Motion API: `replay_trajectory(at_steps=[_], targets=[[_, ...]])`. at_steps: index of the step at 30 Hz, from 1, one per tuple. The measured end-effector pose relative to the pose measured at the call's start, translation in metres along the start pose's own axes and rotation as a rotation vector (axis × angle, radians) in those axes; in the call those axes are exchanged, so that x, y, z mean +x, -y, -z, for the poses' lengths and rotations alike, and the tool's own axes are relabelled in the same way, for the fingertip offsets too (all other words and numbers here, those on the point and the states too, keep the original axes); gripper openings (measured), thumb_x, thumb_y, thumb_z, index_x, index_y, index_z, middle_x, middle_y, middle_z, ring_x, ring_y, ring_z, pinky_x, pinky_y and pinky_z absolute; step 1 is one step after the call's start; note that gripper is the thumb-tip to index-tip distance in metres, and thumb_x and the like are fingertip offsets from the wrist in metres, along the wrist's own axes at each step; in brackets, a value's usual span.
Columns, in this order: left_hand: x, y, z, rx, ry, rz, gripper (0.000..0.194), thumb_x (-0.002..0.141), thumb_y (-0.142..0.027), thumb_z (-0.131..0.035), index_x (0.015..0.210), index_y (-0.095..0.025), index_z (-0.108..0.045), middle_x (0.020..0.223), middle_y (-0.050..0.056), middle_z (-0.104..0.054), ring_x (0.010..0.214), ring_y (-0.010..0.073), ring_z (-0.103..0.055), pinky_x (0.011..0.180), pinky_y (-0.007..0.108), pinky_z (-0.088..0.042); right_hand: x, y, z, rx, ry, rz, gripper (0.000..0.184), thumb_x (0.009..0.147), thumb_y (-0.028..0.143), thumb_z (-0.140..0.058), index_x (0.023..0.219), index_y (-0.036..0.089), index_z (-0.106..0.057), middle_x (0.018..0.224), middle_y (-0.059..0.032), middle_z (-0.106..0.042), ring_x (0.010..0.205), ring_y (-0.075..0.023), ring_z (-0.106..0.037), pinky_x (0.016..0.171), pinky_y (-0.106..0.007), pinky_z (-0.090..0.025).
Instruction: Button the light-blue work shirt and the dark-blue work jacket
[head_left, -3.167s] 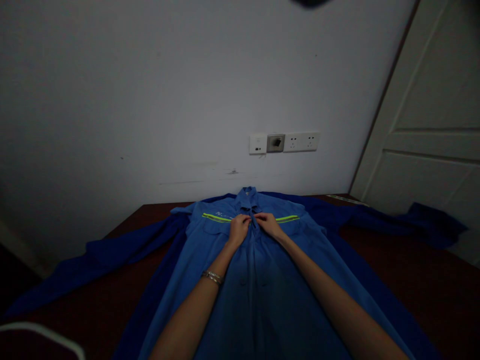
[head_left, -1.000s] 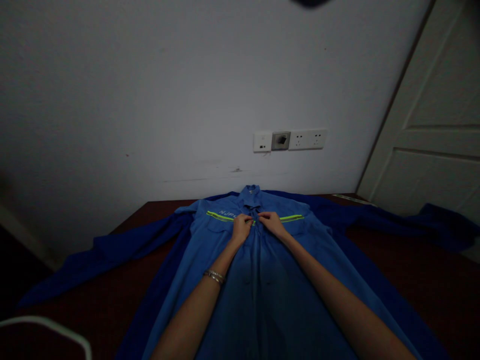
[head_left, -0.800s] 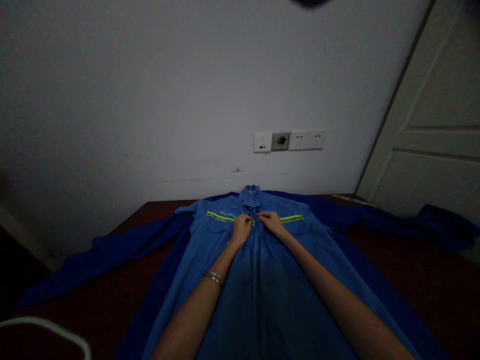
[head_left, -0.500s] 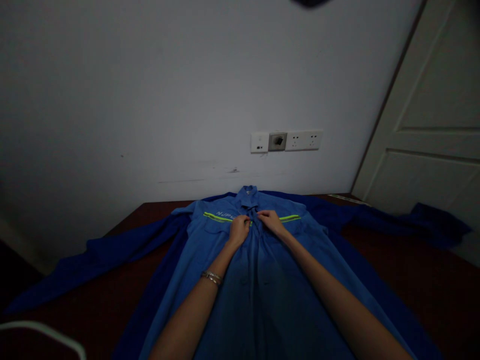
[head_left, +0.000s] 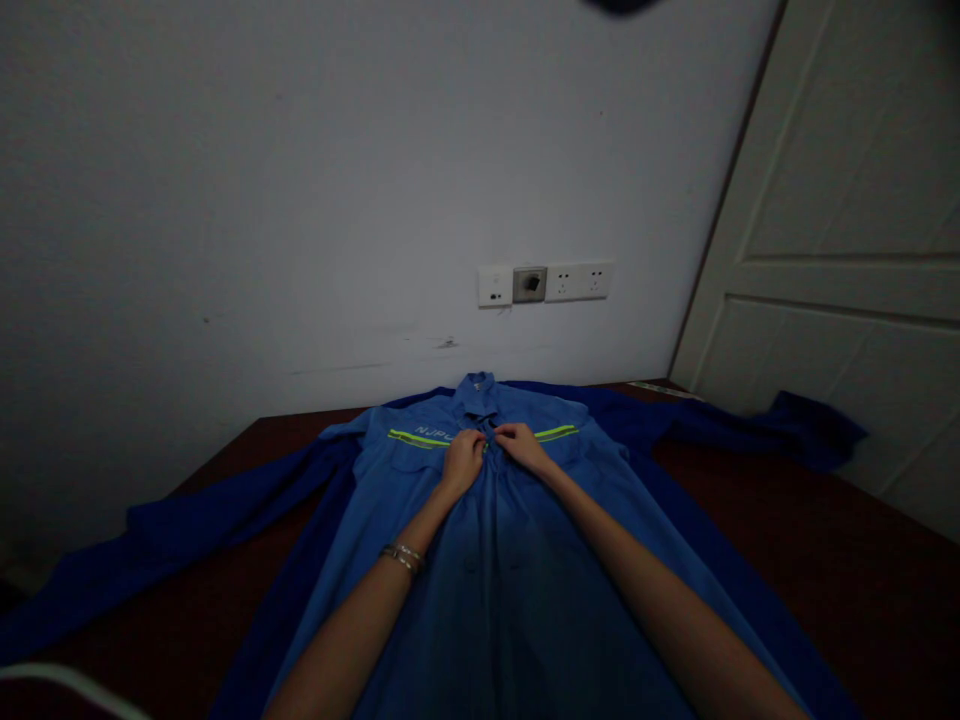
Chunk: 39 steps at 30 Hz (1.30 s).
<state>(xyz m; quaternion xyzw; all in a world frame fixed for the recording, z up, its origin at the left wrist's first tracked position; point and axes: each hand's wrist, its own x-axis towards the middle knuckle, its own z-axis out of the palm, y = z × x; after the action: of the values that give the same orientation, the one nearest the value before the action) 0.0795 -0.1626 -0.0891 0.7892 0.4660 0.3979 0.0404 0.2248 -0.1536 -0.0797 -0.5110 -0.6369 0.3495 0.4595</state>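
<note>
A blue work shirt (head_left: 517, 580) with yellow-green reflective stripes across the chest lies flat, front up, on a dark brown table (head_left: 787, 540), its collar toward the wall. My left hand (head_left: 463, 458) and my right hand (head_left: 519, 446) meet at the shirt's front placket just below the collar. Both pinch the fabric edges there, fingers curled together. A bracelet sits on my left wrist. What lies between the fingertips is too small to see.
A darker blue garment (head_left: 187, 520) is spread under the shirt, its sleeves reaching to both table sides. A wall with a row of sockets (head_left: 545, 283) stands behind the table. A white door (head_left: 847, 280) is at the right.
My hands stay pinched at the same spot on the placket. The view has swung a little to the right, so everything sits further left in the frame.
</note>
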Motion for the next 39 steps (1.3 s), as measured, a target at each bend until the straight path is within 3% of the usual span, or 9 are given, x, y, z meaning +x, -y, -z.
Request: replay_trajectory(at_steps=[22, 30, 39], targets=[[-0.004, -0.003, 0.004, 0.032, 0.003, 0.056, 0.016, 0.08, -0.014, -0.046, 0.083, -0.014, -0.062, 0.083, 0.005, -0.062, 0.081, 0.0154, -0.055, 0.075, 0.026, -0.041, 0.0, 0.002, 0.001, 0.091, 0.034, -0.135, 0.019, 0.068, 0.016, -0.056, 0.082, 0.012, -0.067, 0.06, 0.0018, -0.061, 0.039, -0.0054, -0.045, 0.042, -0.018, -0.04], [-0.004, -0.004, 0.005, 0.03, -0.006, 0.056, 0.015, 0.08, -0.014, -0.047, 0.083, -0.014, -0.062, 0.083, 0.005, -0.062, 0.081, 0.0156, -0.055, 0.075, 0.026, -0.041, -0.001, 0.002, 0.005, 0.191, 0.106, -0.138, 0.015, 0.068, 0.024, -0.057, 0.073, 0.013, -0.067, 0.061, 0.0007, -0.059, 0.053, -0.0083, -0.05, 0.046, -0.017, -0.044], [-0.005, -0.003, 0.004, 0.006, -0.05, 0.031, 0.015, 0.08, -0.012, -0.047, 0.082, -0.015, -0.062, 0.083, 0.005, -0.062, 0.081, 0.0153, -0.055, 0.076, 0.027, -0.041, 0.002, 0.001, 0.009, 0.181, 0.154, -0.181, 0.024, 0.067, 0.013, -0.046, 0.08, 0.016, -0.067, 0.066, 0.0004, -0.062, 0.057, -0.0096, -0.055, 0.05, -0.018, -0.048]])
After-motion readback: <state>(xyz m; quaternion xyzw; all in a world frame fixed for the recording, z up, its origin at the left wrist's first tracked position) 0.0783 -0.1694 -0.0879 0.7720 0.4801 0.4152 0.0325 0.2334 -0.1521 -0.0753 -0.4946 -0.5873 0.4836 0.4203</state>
